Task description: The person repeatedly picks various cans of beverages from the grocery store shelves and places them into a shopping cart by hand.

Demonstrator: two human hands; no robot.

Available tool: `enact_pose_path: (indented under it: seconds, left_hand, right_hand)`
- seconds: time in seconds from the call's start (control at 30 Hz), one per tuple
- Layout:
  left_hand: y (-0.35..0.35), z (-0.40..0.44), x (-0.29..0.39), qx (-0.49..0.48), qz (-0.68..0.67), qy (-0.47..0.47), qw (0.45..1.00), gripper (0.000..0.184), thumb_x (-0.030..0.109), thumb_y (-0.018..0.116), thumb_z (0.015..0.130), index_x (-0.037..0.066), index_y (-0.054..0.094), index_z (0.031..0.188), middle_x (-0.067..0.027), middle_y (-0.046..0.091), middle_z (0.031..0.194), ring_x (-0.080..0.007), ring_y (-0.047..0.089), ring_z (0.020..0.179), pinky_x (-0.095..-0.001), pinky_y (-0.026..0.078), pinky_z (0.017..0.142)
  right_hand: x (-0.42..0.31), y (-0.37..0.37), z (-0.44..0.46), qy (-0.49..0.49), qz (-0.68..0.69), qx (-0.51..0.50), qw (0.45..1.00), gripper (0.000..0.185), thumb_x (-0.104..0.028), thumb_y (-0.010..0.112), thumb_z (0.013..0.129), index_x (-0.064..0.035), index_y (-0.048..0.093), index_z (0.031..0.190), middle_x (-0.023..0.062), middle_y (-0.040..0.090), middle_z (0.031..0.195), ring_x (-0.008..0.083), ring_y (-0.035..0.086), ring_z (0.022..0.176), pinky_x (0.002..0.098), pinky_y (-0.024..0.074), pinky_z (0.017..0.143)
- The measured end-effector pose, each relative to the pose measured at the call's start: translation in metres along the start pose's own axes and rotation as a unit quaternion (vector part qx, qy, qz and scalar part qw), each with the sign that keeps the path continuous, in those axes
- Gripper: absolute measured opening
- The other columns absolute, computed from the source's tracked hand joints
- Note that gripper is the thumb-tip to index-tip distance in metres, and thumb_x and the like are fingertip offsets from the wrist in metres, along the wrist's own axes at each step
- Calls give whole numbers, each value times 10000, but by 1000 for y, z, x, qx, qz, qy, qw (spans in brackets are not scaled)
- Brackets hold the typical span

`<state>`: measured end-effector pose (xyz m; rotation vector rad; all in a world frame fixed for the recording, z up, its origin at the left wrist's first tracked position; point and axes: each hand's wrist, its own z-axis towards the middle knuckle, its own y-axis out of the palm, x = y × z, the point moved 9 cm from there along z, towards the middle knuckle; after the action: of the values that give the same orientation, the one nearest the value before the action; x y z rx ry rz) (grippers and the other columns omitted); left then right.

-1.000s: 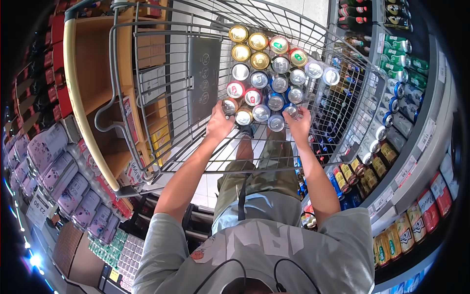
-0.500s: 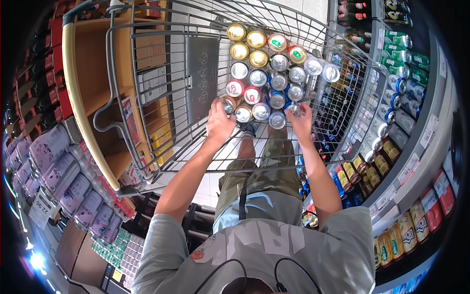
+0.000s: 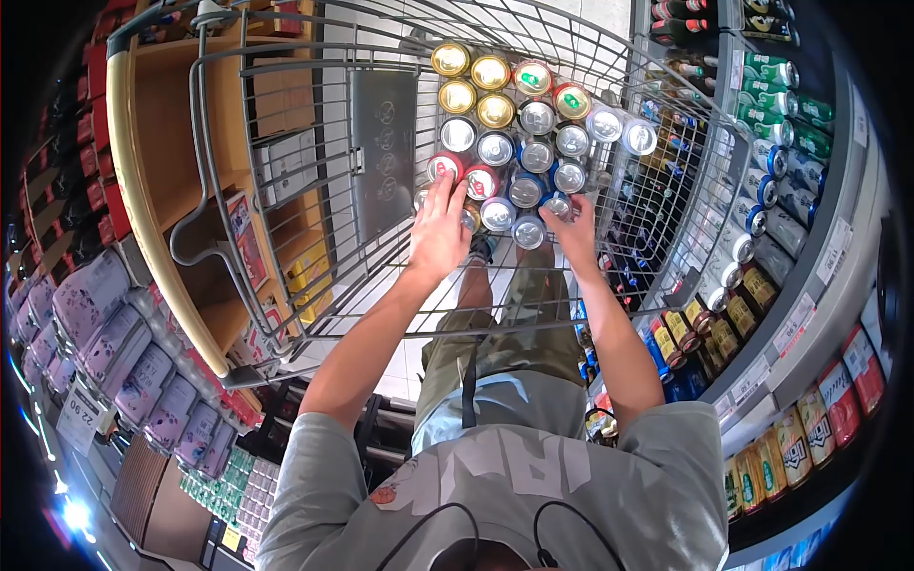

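Note:
Several upright drink cans stand packed in rows inside a wire shopping cart (image 3: 314,335), their lids facing me. Gold-topped cans (image 3: 457,96) are at the far left of the group, and silver-topped ones (image 3: 526,189) fill the middle and near rows. My left hand (image 3: 439,231) lies with fingers stretched over the near left cans, its fingertips at a red-rimmed can (image 3: 445,168). It partly hides the cans beneath. At the near right corner, the thumb and fingers of my right hand (image 3: 575,233) grip a silver-topped blue can (image 3: 558,204).
Shelves of canned drinks (image 3: 767,190) run along the right. On the left are a wooden shelf unit (image 3: 171,124) and stacked lilac floral packs (image 3: 119,328). A grey panel (image 3: 384,152) hangs at the cart's left side, beside the cans.
My left hand has shifted from the near left corner can to lie further over the cans. The right hand stays at its can. Cart and cans appear slightly further left.

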<state>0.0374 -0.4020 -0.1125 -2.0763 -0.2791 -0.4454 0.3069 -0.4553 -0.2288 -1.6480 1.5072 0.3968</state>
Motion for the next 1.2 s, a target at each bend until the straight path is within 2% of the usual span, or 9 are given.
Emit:
enact_pose_path:
  seconds: [0.17,0.27,0.37,0.57,0.67,0.77,0.97,1.2]
  left_hand:
    - [1,-1,-2,-11,-15,-16,1000,720,86,673,810,55,401,1477,-197,317,1571,-390,318,1454,-479,350,1168]
    - [2,-2,-6,-8,-22,-17,1000,724,81,675,809,57,400,1478,-195,317,1571,-384,322,1452,-476,357,1165]
    - [-1,-2,-7,-7,-32,-25,999,729,73,679,805,45,397,1476,-196,324,1566,-386,325,1448,-472,356,1166]
    - [-2,-3,-8,8,-38,-16,999,720,66,692,797,12,409,1457,-198,348,1546,-385,339,1436,-468,347,1172]
    - [-4,-3,-8,10,-48,-13,999,714,66,696,794,4,416,1448,-200,350,1543,-383,342,1433,-466,344,1175]
    - [-5,-3,-7,13,-46,-13,999,716,65,700,791,-3,417,1444,-202,351,1542,-383,343,1432,-464,342,1176]
    - [-5,-4,-7,13,-47,-15,999,720,60,700,789,-3,413,1447,-201,347,1545,-382,343,1432,-462,345,1174]
    - [-8,-5,0,4,-48,-14,999,706,56,692,792,4,416,1440,-202,347,1543,-395,342,1429,-480,331,1180]
  right_hand:
    - [-6,2,-1,7,-33,3,999,833,-346,915,691,17,496,1313,201,518,1277,304,551,1134,393,458,981]
    - [-7,0,-2,15,-46,18,999,893,-344,922,683,33,467,1352,193,515,1288,282,554,1132,381,472,962]
    - [-4,-2,-2,35,16,12,999,954,-335,929,676,55,432,1391,189,510,1300,257,553,1132,374,489,939]
    - [25,-2,8,39,46,-16,998,966,-307,934,671,55,425,1407,190,517,1306,248,555,1125,371,493,937]
    - [25,2,6,53,55,-34,996,930,-203,915,733,54,366,1439,148,481,1334,204,574,1122,317,499,925]
    - [17,-1,4,43,64,-25,997,953,-302,935,669,42,436,1404,180,524,1310,236,548,1135,361,490,939]
    - [7,-6,4,16,15,-17,1000,952,-306,927,680,36,426,1414,185,502,1334,253,527,1169,383,461,989]
    - [6,-38,-3,64,23,4,998,920,-345,892,732,-13,411,1442,158,455,1382,273,478,1228,385,420,1031]
